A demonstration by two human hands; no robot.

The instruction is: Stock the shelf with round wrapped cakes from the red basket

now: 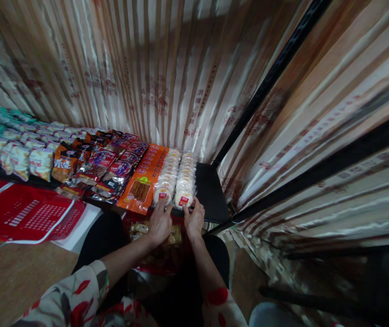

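Two rows of round white crackers in clear packets stand on a narrow black shelf, a left row and a right row. The front packet of the right row carries a red label. My right hand has its thumb and fingers closed at that packet's lower edge. At the foot of the left row is my left hand, fingers stretched forward and touching the front packet there. Its fingertips are partly hidden. Beside the left row lies a large orange snack bag.
Dark red snack packets, orange-black bags and white bags line the black shelf leftward. Below are a red printed sheet and wrapped snacks between my knees. Black poles and a pleated curtain border the shelf.
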